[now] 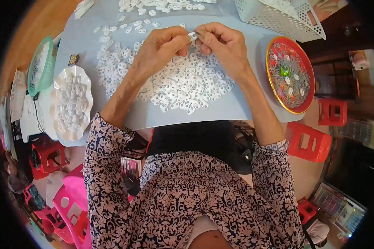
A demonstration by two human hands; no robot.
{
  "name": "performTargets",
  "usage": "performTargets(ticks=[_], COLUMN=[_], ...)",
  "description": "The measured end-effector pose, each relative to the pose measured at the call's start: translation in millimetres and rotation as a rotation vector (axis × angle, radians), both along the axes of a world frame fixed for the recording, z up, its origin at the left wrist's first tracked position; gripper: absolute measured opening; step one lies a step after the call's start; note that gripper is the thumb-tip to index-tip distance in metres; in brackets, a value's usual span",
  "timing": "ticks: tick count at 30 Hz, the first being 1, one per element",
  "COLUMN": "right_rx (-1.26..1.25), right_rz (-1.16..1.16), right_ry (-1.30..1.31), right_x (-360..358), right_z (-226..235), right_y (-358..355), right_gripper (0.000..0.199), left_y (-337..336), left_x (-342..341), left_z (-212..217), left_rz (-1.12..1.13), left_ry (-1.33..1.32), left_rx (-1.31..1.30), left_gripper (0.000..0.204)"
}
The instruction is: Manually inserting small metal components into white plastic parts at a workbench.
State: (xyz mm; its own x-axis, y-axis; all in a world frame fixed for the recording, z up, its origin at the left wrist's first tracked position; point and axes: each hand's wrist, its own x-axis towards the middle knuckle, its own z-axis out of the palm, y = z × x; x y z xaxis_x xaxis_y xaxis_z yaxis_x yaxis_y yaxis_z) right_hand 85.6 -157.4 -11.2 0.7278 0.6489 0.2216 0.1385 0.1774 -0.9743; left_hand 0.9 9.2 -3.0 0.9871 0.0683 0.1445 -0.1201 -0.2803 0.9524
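My left hand (160, 50) and my right hand (222, 43) meet above the table, both pinching one small white plastic piece (192, 36) between their fingertips. Directly beneath them lies a wide heap of the same small white plastic pieces (183, 85) spread on a pale blue-grey table sheet (220, 112). More loose pieces (153, 6) lie scattered at the far side of the sheet.
A white scalloped dish (62, 89) full of white pieces sits at the left beside a green mesh basket (39, 66). A red round tray (305, 68) holding small metal parts is at the right. A white perforated basket (278, 16) stands far right. Red and pink stools surround the table.
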Motion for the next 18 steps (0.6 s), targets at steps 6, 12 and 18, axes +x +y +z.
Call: performTargets(ticks=[6,12,18], right_rx=[-0.06,-0.082,-0.09], right_rz=[-0.04,-0.028,-0.011], right_ry=[-0.045,-0.069,0.004], right_x=[0.6,-0.4,0.0], right_z=[2.6,1.0,0.1], right_y=[-2.8,-2.3,-2.3], right_gripper=[0.015,0.016,0.014], left_y=[-0.8,-4.3,-3.6], left_x=[0.4,1.6,1.3], left_z=[3.2,0.2,-3.5], left_rz=[0.037,0.103,0.101], left_ry=[-0.01,-0.044,-0.086], left_rx=[-0.004,-0.017,0.017], left_gripper=[0.025,0.024,0.023])
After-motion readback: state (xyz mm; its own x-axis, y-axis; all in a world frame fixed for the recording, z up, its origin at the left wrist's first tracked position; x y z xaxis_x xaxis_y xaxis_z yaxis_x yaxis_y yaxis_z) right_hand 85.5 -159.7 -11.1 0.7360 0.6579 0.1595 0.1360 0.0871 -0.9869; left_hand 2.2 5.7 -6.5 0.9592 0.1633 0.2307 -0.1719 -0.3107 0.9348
